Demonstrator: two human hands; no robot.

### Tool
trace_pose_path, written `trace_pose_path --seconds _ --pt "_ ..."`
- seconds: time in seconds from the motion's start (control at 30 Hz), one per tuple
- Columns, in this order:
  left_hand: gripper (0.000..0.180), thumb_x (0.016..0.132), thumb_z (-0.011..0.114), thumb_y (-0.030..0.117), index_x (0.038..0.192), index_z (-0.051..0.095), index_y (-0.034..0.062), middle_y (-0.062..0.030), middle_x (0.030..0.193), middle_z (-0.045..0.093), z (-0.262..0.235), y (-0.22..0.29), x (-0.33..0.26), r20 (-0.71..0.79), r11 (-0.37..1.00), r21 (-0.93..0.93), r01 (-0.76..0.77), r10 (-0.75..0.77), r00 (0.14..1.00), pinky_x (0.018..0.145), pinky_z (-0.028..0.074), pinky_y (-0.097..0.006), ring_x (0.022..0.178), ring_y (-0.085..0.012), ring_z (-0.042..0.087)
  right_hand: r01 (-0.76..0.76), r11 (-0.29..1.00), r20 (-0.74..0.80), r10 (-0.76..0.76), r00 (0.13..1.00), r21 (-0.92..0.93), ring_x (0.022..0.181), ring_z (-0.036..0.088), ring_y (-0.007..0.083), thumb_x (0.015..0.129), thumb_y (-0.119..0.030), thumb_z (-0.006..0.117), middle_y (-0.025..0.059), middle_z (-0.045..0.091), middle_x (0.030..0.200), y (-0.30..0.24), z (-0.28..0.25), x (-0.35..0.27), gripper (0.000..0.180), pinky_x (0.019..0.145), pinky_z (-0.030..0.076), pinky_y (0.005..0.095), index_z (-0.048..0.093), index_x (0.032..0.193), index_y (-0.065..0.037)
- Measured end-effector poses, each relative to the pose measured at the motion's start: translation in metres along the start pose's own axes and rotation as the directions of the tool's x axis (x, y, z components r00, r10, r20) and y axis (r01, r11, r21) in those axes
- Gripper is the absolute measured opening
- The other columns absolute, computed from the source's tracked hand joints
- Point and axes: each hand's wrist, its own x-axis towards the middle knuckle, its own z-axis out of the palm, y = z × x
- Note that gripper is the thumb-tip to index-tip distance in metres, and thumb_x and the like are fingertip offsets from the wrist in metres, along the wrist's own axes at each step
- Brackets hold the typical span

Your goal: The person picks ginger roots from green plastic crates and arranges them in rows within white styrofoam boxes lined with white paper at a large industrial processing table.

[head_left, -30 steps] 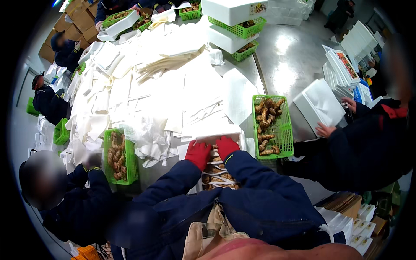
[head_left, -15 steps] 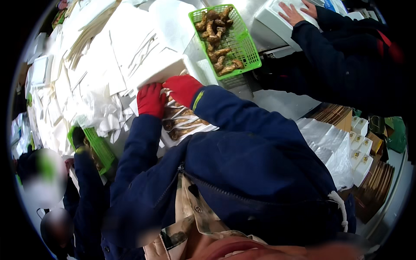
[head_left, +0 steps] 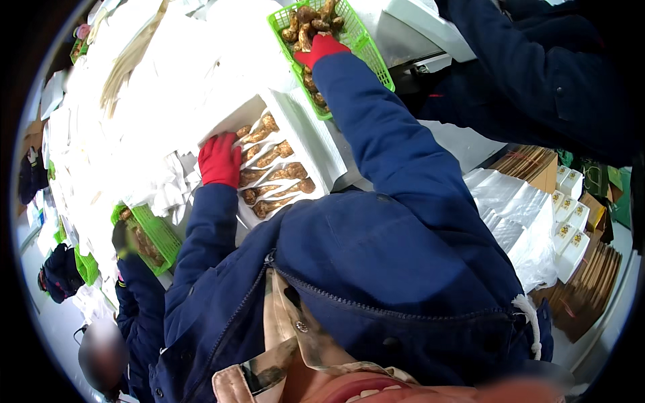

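- One co-worker in dark blue [head_left: 140,295] sits low at the left edge of view, a dark-gloved hand [head_left: 122,236] at the rim of a green basket [head_left: 158,232] holding brown mushrooms.
- White sheets [head_left: 161,80] spread over the table beyond.
- The left hand [head_left: 220,160], red-gloved, rests on the left side of a white box [head_left: 232,122] — fingers close together, pointing away from the body; whether they grasp anything, I cannot tell.
- In the box, packed mushrooms [head_left: 289,171] lie in slanting rows, white strips between them.
- The right hand [head_left: 322,50], also red-gloved, reaches into another green basket [head_left: 366,50], among loose mushrooms [head_left: 306,15] — its fingertips are partly hidden, so I cannot tell if they have closed on one.
- Clear plastic [head_left: 504,215], a dark sleeve [head_left: 531,80] and small white boxes [head_left: 570,208] fill the right.
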Motion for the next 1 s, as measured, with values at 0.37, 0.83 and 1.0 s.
trace_pose_path --seconds 0.37,0.83,1.0 --pt "0.037 0.089 0.061 0.029 0.124 0.061 0.0167 -0.0070 0.124 0.062 -0.004 0.004 -0.002 0.044 0.997 0.072 0.027 -0.030 0.999 0.102 0.038 -0.044 0.120 -0.0286 0.053 -0.069 0.992 -0.011 0.071 0.997 0.106 0.105 0.063 0.0317 0.070 -0.052 0.072 0.0162 0.067 0.111 0.109 -0.017 -0.022 0.060 0.093 0.049 0.0413 0.067 0.114 -0.011" --pt "0.036 0.090 0.060 0.031 0.125 0.061 0.0185 -0.0053 0.124 0.063 0.000 0.001 -0.001 0.050 0.996 0.083 0.024 -0.028 0.998 0.103 0.037 -0.042 0.120 -0.0266 0.053 0.356 0.928 -0.033 -0.361 0.932 -0.109 0.123 0.049 0.0287 0.075 -0.031 0.073 0.0039 0.059 0.129 0.065 0.010 -0.065 0.067 0.100 0.035 0.0499 0.049 0.138 -0.027" --pt "0.037 0.090 0.060 0.031 0.124 0.061 0.0185 -0.0052 0.124 0.063 0.002 0.001 -0.002 0.050 0.997 0.078 0.027 -0.031 0.998 0.103 0.037 -0.042 0.119 -0.0265 0.053 0.326 0.884 0.078 -0.319 0.945 -0.335 0.118 0.050 0.0275 0.075 -0.035 0.074 0.0043 0.061 0.123 0.058 0.009 -0.050 0.061 0.096 0.040 0.0461 0.054 0.133 -0.029"
